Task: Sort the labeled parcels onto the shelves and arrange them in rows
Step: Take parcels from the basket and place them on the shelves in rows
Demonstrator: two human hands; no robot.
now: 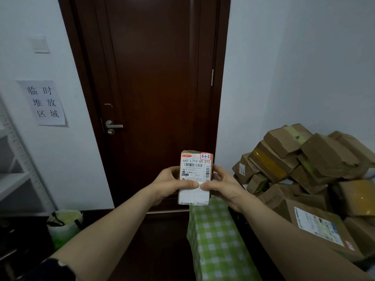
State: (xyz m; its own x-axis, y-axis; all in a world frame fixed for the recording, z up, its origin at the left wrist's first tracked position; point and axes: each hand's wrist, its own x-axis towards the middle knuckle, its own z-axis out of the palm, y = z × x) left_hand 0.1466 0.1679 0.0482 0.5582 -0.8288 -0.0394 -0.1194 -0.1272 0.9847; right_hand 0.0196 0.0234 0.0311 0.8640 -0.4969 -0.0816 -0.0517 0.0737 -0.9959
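A small cardboard parcel stands upright in front of me, its white shipping label facing me with a red-edged tag reading 3-1-5 at the top right. My left hand grips its left side, thumb across the label. My right hand grips its right side, thumb meeting the left thumb on the label. A heap of brown cardboard parcels lies at the right. A white metal shelf shows at the left edge.
A dark wooden door is straight ahead, shut. A green checked cloth covers a surface below the parcel. A white and green bag sits on the floor at the left. A paper sign hangs on the wall.
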